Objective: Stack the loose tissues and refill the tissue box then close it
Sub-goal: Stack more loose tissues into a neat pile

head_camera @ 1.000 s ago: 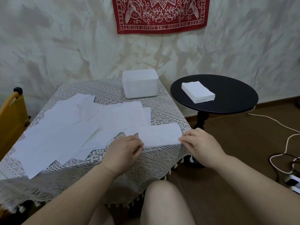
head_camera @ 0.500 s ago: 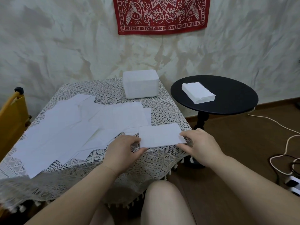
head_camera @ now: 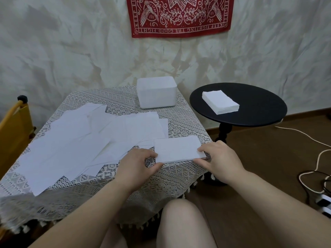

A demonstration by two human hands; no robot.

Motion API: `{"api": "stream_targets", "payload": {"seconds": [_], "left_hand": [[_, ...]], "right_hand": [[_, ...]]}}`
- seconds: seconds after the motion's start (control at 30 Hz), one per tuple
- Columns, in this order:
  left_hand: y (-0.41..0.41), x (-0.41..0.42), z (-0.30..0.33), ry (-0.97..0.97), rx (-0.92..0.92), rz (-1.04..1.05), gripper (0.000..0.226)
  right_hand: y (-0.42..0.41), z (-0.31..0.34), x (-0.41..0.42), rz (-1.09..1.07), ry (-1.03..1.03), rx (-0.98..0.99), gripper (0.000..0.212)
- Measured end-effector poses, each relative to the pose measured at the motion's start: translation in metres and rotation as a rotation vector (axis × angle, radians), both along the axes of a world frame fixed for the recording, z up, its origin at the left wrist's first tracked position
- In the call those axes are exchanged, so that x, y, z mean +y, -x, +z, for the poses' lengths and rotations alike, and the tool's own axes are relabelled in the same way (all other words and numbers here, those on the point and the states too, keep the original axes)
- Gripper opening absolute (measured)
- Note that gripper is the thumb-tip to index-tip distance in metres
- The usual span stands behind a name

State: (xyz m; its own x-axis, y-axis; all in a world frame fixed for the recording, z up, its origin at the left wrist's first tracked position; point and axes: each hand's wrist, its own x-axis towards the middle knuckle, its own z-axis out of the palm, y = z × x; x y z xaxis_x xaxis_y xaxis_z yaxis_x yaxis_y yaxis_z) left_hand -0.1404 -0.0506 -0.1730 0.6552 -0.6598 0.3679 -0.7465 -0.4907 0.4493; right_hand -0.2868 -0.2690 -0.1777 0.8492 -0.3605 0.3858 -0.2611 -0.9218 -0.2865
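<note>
A folded white tissue [head_camera: 177, 149] lies at the near right corner of the lace-covered table [head_camera: 186, 122]. My left hand [head_camera: 138, 163] pinches its left end, and my right hand [head_camera: 220, 158] pinches its right end. Several loose unfolded tissues [head_camera: 80, 145] are spread over the left and middle of the table. The white tissue box [head_camera: 156, 94] stands shut at the table's far edge. A neat stack of folded tissues [head_camera: 220, 102] sits on the black round side table [head_camera: 254, 108] to the right.
A yellow chair [head_camera: 14, 129] stands at the table's left edge. White and black cables [head_camera: 318, 158] and a power strip [head_camera: 324, 203] lie on the brown floor at the right. My knee [head_camera: 182, 222] is below the table's near edge.
Both hands have shifted their grip on the folded tissue, with thumbs now under its near edge. The tissue has lifted slightly and moved a little right.
</note>
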Motion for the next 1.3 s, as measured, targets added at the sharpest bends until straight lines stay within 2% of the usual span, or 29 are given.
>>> {"api": "stream_targets", "payload": {"seconds": [0.2,0.37,0.57,0.67,0.8,1.0,1.2,1.3], "left_hand": [[-0.002,0.0,-0.002,-0.008,-0.007,-0.019,0.024],[-0.003,-0.001,-0.001,-0.011,0.009,-0.024,0.02],[-0.003,-0.002,-0.003,-0.027,0.0,-0.024,0.015],[-0.004,-0.002,-0.002,-0.031,-0.017,-0.02,0.019],[-0.018,0.008,0.01,-0.022,-0.097,0.094,0.027],[-0.061,0.045,0.02,-0.221,0.006,0.291,0.048],[-0.065,0.055,0.018,-0.192,0.019,0.317,0.016],[-0.063,0.054,0.016,-0.151,0.003,0.333,0.016]], "right_hand": [[0.0,0.0,0.003,0.02,0.078,-0.044,0.029],[0.003,0.0,0.011,0.198,0.222,-0.154,0.007],[0.005,0.001,0.007,0.217,0.157,-0.075,0.004],[0.0,0.008,0.011,0.187,0.121,-0.103,0.006],[-0.024,0.027,0.029,0.158,0.079,-0.163,0.021],[-0.085,0.042,0.061,0.2,-0.059,-0.023,0.033],[-0.118,0.041,0.084,0.223,-0.094,0.081,0.031],[-0.121,0.039,0.089,0.224,-0.103,0.121,0.03]]}}
